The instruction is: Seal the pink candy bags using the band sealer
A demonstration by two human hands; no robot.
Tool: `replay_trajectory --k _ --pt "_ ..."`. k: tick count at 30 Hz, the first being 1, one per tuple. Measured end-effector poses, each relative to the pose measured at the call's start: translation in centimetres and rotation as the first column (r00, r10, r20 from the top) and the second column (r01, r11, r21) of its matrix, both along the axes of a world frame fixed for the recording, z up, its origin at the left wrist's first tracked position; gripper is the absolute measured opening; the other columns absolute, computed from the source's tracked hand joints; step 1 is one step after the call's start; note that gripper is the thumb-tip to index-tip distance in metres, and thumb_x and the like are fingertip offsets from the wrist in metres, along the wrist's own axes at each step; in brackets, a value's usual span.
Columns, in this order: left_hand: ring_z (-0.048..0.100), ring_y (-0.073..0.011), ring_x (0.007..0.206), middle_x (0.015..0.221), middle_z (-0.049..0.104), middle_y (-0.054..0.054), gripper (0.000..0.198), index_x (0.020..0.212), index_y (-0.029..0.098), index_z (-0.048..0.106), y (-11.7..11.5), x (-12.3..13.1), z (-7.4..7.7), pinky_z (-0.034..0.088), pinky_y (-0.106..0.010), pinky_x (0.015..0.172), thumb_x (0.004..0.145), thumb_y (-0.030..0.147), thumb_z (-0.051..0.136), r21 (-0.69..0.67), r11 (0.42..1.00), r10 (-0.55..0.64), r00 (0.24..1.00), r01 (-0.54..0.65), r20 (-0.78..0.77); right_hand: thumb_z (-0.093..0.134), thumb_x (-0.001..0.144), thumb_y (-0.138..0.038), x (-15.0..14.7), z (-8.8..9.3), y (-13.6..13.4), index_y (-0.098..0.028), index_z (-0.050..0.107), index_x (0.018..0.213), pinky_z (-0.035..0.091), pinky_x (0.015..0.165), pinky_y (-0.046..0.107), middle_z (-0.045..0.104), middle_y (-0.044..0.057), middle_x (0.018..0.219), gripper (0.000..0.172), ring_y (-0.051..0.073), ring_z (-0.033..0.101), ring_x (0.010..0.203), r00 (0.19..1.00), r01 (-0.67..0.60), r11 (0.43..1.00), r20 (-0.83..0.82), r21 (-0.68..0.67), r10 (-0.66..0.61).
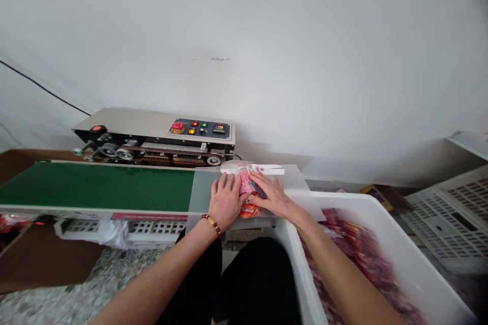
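Note:
A colourful printed packet (247, 183), pink above and orange-red below, lies on a translucent sheet (202, 188) at the right end of the conveyor. My left hand (225, 197) rests on the packet's left side with its fingers stretched out flat. From the right, my right hand (272, 195) lies across the packet, fingers spread and thumb out over its lower part. The packet's pale top edge points toward the band sealer (152, 134). Parts of the packet are hidden beneath both hands.
The sealer's green conveyor belt (114, 185) runs off to the left. A white foam box (353, 200) holding many red packets (358, 249) stands at my right. Beyond it are white slotted crates (446, 218). A cardboard box (49, 259) sits at lower left.

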State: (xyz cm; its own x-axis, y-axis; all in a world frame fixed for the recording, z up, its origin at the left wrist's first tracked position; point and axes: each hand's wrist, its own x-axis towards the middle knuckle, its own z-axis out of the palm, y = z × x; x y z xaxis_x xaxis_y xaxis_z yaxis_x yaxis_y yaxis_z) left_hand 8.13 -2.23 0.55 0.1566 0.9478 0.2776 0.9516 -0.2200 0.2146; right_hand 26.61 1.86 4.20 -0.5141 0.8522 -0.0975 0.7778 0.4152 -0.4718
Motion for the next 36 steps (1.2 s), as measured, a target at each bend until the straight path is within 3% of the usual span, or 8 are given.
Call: replay_trajectory --k 3,9,12,18,21,27,32,36 --pt "0.038 -0.0382 0.145 0.152 0.051 -0.017 0.052 0.143 0.015 0.053 0.1 0.1 0.5 0.037 -0.06 0.115 0.102 0.046 0.044 -0.022 1.0 -0.008 1.0 0.008 -0.025 0.06 0.093 -0.051 0.9 0.1 0.1 -0.027 0.033 0.159 0.013 0.122 0.065 0.032 0.011 0.165 0.076 0.033 0.027 0.153 0.999 0.039 0.999 -0.014 0.018 -0.039" --pt "0.036 -0.0404 0.147 0.154 0.049 -0.015 0.045 0.135 0.02 0.06 0.7 -4.4 1.2 0.032 -0.065 0.116 0.096 0.041 0.06 -0.092 0.995 0.02 0.997 -0.027 -0.079 0.055 0.096 -0.058 0.5 0.0 0.6 -0.029 0.047 0.152 0.015 0.121 0.067 0.037 0.008 0.163 0.064 0.035 0.026 0.153 0.999 -0.031 0.999 0.046 0.031 0.03" --pt "0.048 -0.0341 0.138 0.147 0.056 -0.013 0.035 0.131 0.02 0.061 1.0 -4.7 1.9 0.039 -0.057 0.112 0.098 0.029 0.056 -0.108 0.993 0.038 0.999 -0.038 0.001 0.05 0.097 -0.063 0.1 0.6 0.6 -0.03 0.051 0.149 0.012 0.12 0.069 0.041 0.008 0.161 0.062 0.035 0.029 0.151 0.998 -0.026 0.999 0.064 0.027 0.024" --pt "0.055 -0.0298 0.13 0.147 0.056 -0.015 0.037 0.135 0.019 0.057 1.5 -1.5 1.4 0.045 -0.052 0.109 0.101 0.033 0.051 -0.055 0.99 -0.121 0.988 0.127 0.1 0.044 0.102 -0.058 -0.5 2.2 0.6 -0.035 0.058 0.143 0.011 0.117 0.075 0.045 0.007 0.159 0.049 0.036 0.032 0.149 0.982 -0.089 0.994 0.173 0.064 0.077" --pt "0.053 -0.0315 0.133 0.146 0.054 -0.017 0.039 0.134 0.018 0.058 1.9 -3.0 0.4 0.039 -0.056 0.116 0.098 0.032 0.057 -0.026 0.975 -0.217 0.973 0.22 0.075 0.045 0.103 -0.055 0.0 2.0 0.8 -0.037 0.059 0.142 0.013 0.115 0.077 0.045 0.006 0.159 0.046 0.036 0.034 0.148 0.98 -0.114 0.992 0.172 0.059 0.102" --pt "0.051 -0.0275 0.135 0.147 0.051 -0.019 0.043 0.138 0.018 0.055 3.1 -8.3 -0.1 0.046 -0.044 0.114 0.097 0.03 0.054 -0.026 0.887 -0.455 0.881 0.462 0.132 0.047 0.103 -0.045 -0.8 2.5 2.5 -0.034 0.077 0.112 0.014 0.116 0.073 0.069 0.005 0.132 0.033 0.033 0.053 0.132 0.989 -0.046 0.985 0.147 0.165 0.021" --pt "0.046 -0.0279 0.143 0.151 0.05 -0.018 0.053 0.148 0.016 0.045 3.6 -8.6 -0.1 0.033 -0.054 0.122 0.096 0.025 0.052 -0.084 0.874 -0.471 0.878 0.478 0.089 0.05 0.102 -0.039 -4.0 3.6 3.4 -0.029 0.074 0.116 0.024 0.113 0.063 0.072 0.006 0.123 0.03 0.03 0.059 0.116 0.983 -0.094 0.971 0.174 0.222 0.055" --pt "0.043 -0.0275 0.146 0.155 0.047 -0.018 0.054 0.15 0.015 0.042 4.0 -8.5 -0.1 0.032 -0.054 0.123 0.098 0.027 0.051 -0.117 0.873 -0.465 0.88 0.473 0.091 0.05 0.102 -0.033 -4.7 2.7 2.4 -0.025 0.073 0.117 0.015 0.115 0.069 0.07 0.01 0.128 0.029 0.032 0.055 0.122 0.957 -0.164 0.948 0.278 0.272 0.086"
